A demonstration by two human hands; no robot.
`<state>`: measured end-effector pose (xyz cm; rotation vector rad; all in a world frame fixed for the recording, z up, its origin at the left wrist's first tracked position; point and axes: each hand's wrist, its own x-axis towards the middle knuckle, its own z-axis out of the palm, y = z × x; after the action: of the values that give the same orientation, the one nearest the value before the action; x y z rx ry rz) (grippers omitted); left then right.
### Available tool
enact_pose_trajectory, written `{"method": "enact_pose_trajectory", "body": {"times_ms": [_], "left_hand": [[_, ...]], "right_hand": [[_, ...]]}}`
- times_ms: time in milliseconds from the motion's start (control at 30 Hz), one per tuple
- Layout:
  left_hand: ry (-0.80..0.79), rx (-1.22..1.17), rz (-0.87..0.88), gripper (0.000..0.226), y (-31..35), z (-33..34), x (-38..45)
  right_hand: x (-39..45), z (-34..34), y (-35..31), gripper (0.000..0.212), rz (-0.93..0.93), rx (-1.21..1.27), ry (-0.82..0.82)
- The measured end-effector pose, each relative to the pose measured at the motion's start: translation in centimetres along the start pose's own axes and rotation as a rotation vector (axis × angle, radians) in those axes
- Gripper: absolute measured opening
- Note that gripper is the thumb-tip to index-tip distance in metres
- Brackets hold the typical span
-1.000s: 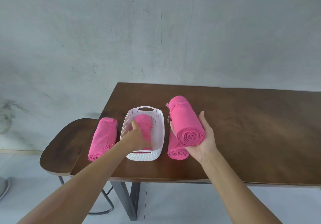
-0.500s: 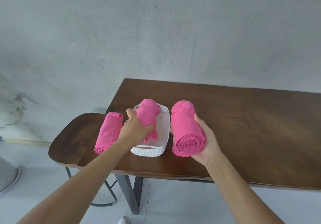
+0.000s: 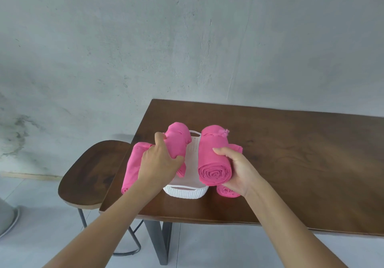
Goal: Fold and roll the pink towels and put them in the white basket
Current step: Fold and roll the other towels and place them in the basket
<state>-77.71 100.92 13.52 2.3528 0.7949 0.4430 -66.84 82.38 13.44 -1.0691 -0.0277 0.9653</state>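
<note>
The white basket stands on the brown table near its front left corner. My left hand grips a rolled pink towel and holds it above the basket's left side. In my right hand is a second rolled pink towel, held over the basket's right side with its spiral end facing me. A third roll lies on the table left of the basket. The fourth roll lies right of the basket, mostly hidden under my right hand.
A dark wooden stool on a metal frame stands against the table's left end. A grey wall rises behind the table. The table's right half is bare wood. A grey rounded object sits on the floor at far left.
My left hand lifted a towel roll out of the basket and holds it above. My right hand moved its roll left, over the basket. The view swung left and closer.
</note>
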Motion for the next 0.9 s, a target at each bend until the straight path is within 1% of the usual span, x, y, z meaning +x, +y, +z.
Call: {"method": "enact_pose_trajectory", "body": {"times_ms": [167,267,367,400,500,533,567,600,667,700,800,900], "left_hand": [[0.021,0.102,0.088,0.061,-0.8,-0.3,0.4],[0.026,0.133,0.138,0.067,-1.1,0.1,0.2],[0.079,0.142,0.191,0.060,-1.4,0.8,-0.2],[0.091,0.144,0.207,0.057,-1.6,1.0,-0.2],[0.108,0.145,0.246,0.051,-2.2,1.6,0.1],[0.106,0.148,0.254,0.052,-2.5,1.6,0.3],[0.091,0.161,0.258,0.054,-2.6,1.6,0.5],[0.065,0.182,0.266,0.057,-2.9,1.6,0.9],[0.005,0.226,0.287,0.061,-3.3,1.5,1.5],[-0.028,0.249,0.300,0.063,-3.4,1.5,1.8],[-0.124,0.341,0.327,0.064,-3.5,1.5,2.7],[-0.222,0.363,0.326,0.068,-3.5,1.5,3.4]], "right_hand": [[0.5,2.9,-1.4,0.050,0.103,-0.359,0.130],[1.3,4.5,-1.1,0.040,0.092,-0.544,0.220],[2.0,5.8,-0.5,0.033,0.042,-0.758,0.353],[2.2,6.1,-0.4,0.036,0.031,-0.810,0.394],[3.1,6.6,-0.1,0.069,0.053,-0.990,0.449],[3.4,6.9,-0.2,0.072,0.058,-1.043,0.452],[3.5,7.1,-0.3,0.068,0.058,-1.079,0.444],[3.8,7.2,-0.4,0.057,0.058,-1.110,0.435],[4.0,7.5,-0.5,0.028,0.062,-1.153,0.413],[4.1,7.5,-0.5,0.023,0.061,-1.174,0.400],[4.8,7.0,-0.1,0.030,0.041,-1.273,0.395],[5.4,6.8,0.2,0.033,-0.048,-1.344,0.391]]}}
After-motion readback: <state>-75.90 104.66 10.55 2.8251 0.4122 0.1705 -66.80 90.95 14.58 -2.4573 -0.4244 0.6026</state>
